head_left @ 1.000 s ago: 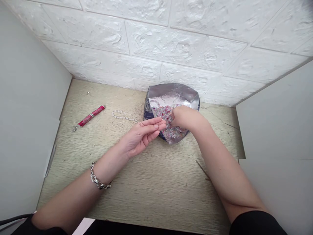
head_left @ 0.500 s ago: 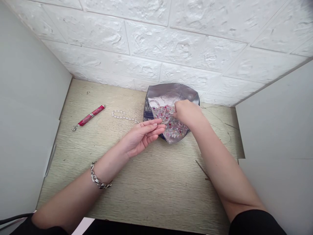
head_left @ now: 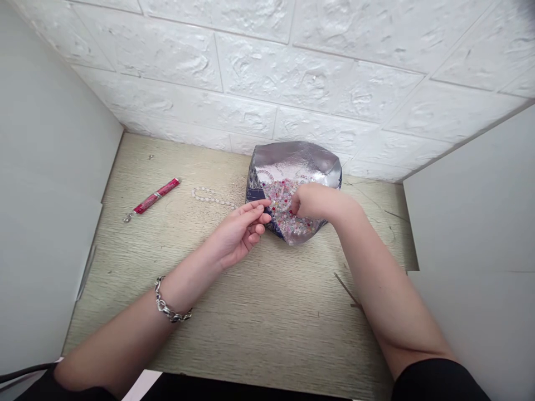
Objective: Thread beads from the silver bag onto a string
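Observation:
A silver-lined bag (head_left: 297,154) stands against the wall, its mouth wide and a heap of small pink, red and clear beads (head_left: 288,195) inside. My right hand (head_left: 311,201) reaches into the beads with fingers curled down; whatever its fingertips hold is hidden. At the bag's left edge, my left hand (head_left: 242,228) is held palm up, thumb and forefinger pinched together on something too small to make out. A strand of whitish beads (head_left: 209,196) lies looped on the table, its right end running up to my left hand.
A red tube-like item (head_left: 156,196) with silvery ends lies on the wooden tabletop (head_left: 259,323) at left. Near it is a tiny metallic piece (head_left: 151,157). A thin dark strip (head_left: 346,288) lies by my right forearm. White brick wall and grey side panels enclose the table.
My right hand has moved slightly left and down, deeper into the beads. My left hand has drawn back a little to the left, its fingers curling more.

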{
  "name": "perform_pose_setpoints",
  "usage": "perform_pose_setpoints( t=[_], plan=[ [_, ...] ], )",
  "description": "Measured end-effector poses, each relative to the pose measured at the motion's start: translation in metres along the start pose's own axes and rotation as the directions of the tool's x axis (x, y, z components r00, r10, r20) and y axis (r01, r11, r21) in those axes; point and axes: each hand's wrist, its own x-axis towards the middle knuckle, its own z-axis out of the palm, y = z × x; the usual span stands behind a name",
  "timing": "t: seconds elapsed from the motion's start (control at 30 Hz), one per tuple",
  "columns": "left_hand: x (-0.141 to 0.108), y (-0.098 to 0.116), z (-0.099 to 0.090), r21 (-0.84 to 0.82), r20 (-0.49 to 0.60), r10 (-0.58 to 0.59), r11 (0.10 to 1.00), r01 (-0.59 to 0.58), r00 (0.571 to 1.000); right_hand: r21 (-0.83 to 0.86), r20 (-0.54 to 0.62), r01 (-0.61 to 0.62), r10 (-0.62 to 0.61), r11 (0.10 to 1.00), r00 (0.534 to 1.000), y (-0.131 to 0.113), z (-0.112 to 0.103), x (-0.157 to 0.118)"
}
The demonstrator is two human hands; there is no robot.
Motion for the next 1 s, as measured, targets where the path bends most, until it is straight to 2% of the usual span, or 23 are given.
perform_pose_setpoints(
  t=[0.37, 0.67, 1.0],
  plan=[
    [0.0005, -0.0006, -0.0023, -0.031, 0.018, -0.016, 0.999, 0.016, 1.000, -0.038, -0.018, -0.072, 0.071, 0.997, 0.997, 0.0011, -0.0007, -0.0022],
    [-0.0022, 0.0016, 0.0001, 0.000, 0.022, -0.024, 1.000, 0.024, 0.999, -0.053, 0.001, -0.056, 0.056, 0.997, 0.998, 0.0003, -0.0025, -0.0036],
    [-0.0021, -0.0004, -0.0031, -0.052, 0.037, -0.020, 0.998, 0.022, 0.999, -0.065, 0.067, -0.014, 0.018, 0.998, 0.998, -0.0002, -0.0058, -0.0037]
  ],
)
